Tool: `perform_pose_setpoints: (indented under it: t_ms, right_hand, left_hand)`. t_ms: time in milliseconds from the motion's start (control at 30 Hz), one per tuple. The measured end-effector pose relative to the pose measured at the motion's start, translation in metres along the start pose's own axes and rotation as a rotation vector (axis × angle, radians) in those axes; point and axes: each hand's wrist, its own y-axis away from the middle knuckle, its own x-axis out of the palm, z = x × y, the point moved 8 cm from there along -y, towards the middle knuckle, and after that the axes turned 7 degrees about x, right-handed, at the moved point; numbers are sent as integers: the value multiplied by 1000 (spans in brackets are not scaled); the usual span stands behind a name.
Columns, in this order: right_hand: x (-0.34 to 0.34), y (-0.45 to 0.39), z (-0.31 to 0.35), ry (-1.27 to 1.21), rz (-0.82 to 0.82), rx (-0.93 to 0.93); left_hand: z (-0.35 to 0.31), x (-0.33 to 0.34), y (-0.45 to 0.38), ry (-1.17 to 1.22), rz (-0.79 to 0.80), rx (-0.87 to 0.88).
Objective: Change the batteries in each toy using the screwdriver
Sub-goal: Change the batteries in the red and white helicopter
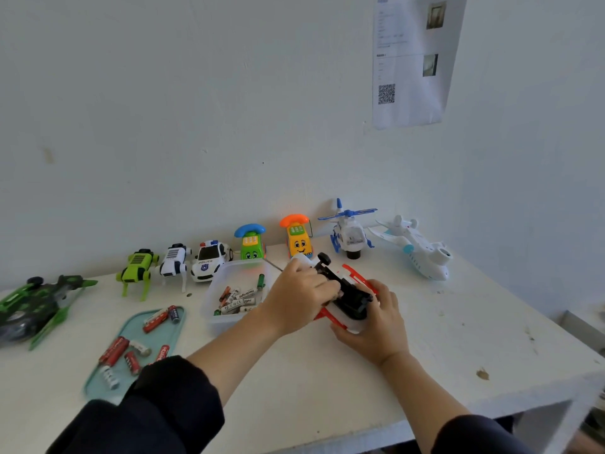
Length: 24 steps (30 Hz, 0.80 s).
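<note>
At the wall side of the white table [425, 339], from nine o'clock round to two o'clock, a row of toys is lined up: a green car [36, 306], two robot dogs, a police car [209, 261], two toy telephones, a blue helicopter [348, 232] and a white plane [417, 247]. Toward eight o'clock a teal tray [95, 378] of loose batteries is seen, and at centre a clear tub [214, 317] of more batteries. Just right of the tub, a red-and-white toy [352, 298] is held upside down, its black underside up and its long axis running from five o'clock to eleven o'clock. It is gripped at its near end by the right hand [373, 326], fingers curled round the body. Its middle is covered by the left hand [301, 298], which is closed on something with a thin metal shaft [273, 264] projecting toward ten o'clock, probably the screwdriver. The battery cover is judged the nearer to the left hand.
</note>
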Motion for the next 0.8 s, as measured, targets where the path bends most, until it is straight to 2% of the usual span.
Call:
perform_pose_setpoints:
  t_ms: [67, 100, 167, 233, 300, 367, 433, 600, 667, 700, 800]
  right_hand:
    - [1, 0, 1, 19, 3, -19]
    - [2, 0, 1, 30, 8, -22]
    - [3, 0, 0, 43, 20, -18]
    - [5, 0, -1, 54, 31, -10]
    - [6, 0, -2, 57, 37, 4]
    - [6, -1, -3, 57, 31, 9]
    - [5, -1, -3, 58, 29, 6]
    - [7, 0, -4, 57, 48, 22]
    - [8, 0, -5, 69, 53, 26]
    - [8, 0, -5, 69, 54, 28]
    - [7, -1, -6, 52, 47, 36]
  left_hand:
    - [21, -18, 17, -28, -148, -117]
    - [37, -18, 29, -54, -145, -217]
    - [66, -6, 49, -123, 56, -429]
    - [87, 12, 73, -146, 366, -620]
    - [92, 25, 90, 1, 558, -733]
    - [84, 37, 96, 165, 683, -754]
    - [74, 39, 91, 184, 766, -714]
    - [64, 26, 81, 226, 846, -717]
    - [61, 13, 65, 256, 770, -678]
    - [61, 1, 52, 289, 646, -677]
    - [57, -50, 16, 535, 51, -673]
